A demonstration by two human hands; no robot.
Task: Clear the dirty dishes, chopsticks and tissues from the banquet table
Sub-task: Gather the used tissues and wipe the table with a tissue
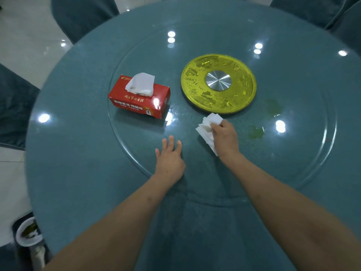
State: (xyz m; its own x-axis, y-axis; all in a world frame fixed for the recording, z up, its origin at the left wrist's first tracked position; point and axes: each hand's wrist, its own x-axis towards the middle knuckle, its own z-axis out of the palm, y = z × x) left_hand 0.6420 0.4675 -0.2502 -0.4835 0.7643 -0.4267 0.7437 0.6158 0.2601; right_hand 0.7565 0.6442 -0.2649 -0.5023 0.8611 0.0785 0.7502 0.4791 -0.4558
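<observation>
My right hand [225, 138] grips a wad of white tissue [209, 127] and holds it down on the glass turntable [312, 153], just in front of the gold hub. My left hand [170, 159] lies flat on the glass near its front edge, fingers spread and straight, holding nothing. A red tissue box [136, 98] with a white sheet sticking out stands on the turntable to the left. Two greenish smears [256, 133] mark the glass right of my right hand.
The gold disc with a silver centre [218, 83] sits in the middle of the round teal-covered table [78, 163]. Teal-covered chairs [82, 14] ring the table. At the lower left, beside the table, a white bowl with scraps [29, 231] sits in a dark bin.
</observation>
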